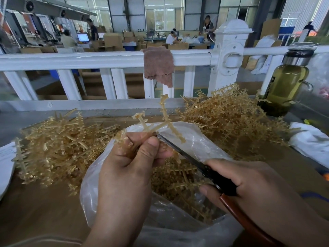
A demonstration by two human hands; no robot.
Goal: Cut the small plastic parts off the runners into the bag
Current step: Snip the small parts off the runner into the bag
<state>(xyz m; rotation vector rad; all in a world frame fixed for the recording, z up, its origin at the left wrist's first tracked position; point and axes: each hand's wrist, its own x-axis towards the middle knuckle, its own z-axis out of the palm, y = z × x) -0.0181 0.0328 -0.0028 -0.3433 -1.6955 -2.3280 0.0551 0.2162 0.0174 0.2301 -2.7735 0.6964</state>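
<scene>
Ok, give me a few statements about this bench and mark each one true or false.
1. The left hand grips a runner above the clear bag. True.
2. The right hand is empty. False: it holds a black-bladed cutter, whose tip is at the runner.
3. A brown cloth hangs over the white railing. True.
4. The bottle stands at the left end of the table. False: it stands on the right, beside a heap of runners.

L hand [128, 157], R hand [249, 184], both bare, short nails, tan garment [44, 242]
</scene>
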